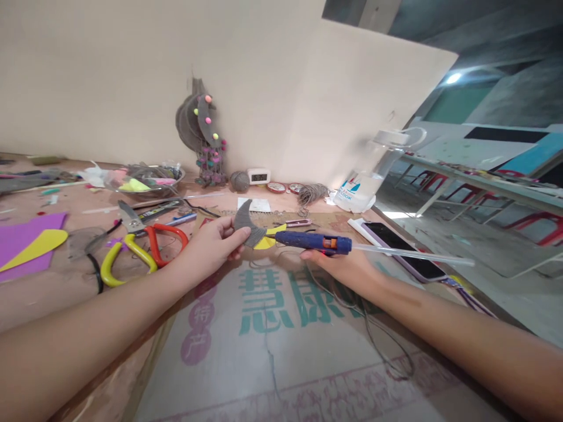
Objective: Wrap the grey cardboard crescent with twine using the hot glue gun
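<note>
My left hand (219,239) pinches a crescent-shaped piece wound with grey cord (244,219) between thumb and fingers. A bare yellow part (264,241) shows at its right end. Level in my right hand (341,265) lies a blue hot glue gun (303,241), its nozzle pointing left at the crescent's lower end. From the gun's back a long clear glue stick (413,254) sticks out to the right. Loose grey cord (372,340) trails across the printed cardboard (220,375) beneath my hands.
Left are scissors with red and yellow handles (132,234), purple foam sheet (26,246) and a bowl of scraps (145,181). A grey hanging ornament with pompoms (200,129), small clock (258,176) and cord bundle (313,193) stand behind. Right are a water bottle (365,176) and phone (400,249).
</note>
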`<action>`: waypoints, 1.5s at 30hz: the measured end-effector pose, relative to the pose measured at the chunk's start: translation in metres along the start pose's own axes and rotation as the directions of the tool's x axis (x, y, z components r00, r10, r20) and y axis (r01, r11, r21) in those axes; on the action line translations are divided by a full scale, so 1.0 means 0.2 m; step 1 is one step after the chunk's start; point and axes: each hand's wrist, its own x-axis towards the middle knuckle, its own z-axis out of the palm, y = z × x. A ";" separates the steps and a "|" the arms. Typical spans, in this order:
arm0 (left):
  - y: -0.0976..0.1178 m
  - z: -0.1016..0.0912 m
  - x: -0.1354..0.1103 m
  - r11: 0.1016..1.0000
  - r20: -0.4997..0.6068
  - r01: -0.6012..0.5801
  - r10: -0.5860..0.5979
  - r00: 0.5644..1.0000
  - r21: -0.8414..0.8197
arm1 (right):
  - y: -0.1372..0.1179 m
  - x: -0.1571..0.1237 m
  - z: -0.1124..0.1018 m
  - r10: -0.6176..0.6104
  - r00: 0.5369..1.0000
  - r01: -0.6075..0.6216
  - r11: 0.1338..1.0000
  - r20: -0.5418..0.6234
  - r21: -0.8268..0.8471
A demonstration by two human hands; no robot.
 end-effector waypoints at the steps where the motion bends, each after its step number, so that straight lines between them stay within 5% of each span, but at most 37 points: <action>1: 0.00 0.00 0.00 1.000 0.004 0.001 -0.001 1.000 -0.013 | 0.00 0.00 0.00 0.004 1.000 -0.004 1.000 -0.004 -0.006; 25: 0.01 0.01 0.00 1.000 0.027 -0.002 0.003 1.000 -0.016 | 0.07 0.03 -0.01 -0.055 0.998 0.053 0.996 -0.027 -0.073; 30: -0.01 0.01 0.01 0.997 0.028 0.015 -0.012 1.000 -0.079 | 0.04 0.05 -0.05 -0.009 0.994 -0.001 0.995 -0.106 -0.100; 36: -0.02 0.01 0.01 0.990 0.052 -0.001 0.008 0.999 -0.142 | 0.02 0.10 -0.15 -0.071 0.968 0.102 0.988 -0.241 0.120; 45: -0.01 0.02 0.01 0.988 0.050 0.021 -0.014 0.999 -0.156 | -0.09 0.40 -0.19 -0.081 0.973 0.057 0.992 -0.217 -0.113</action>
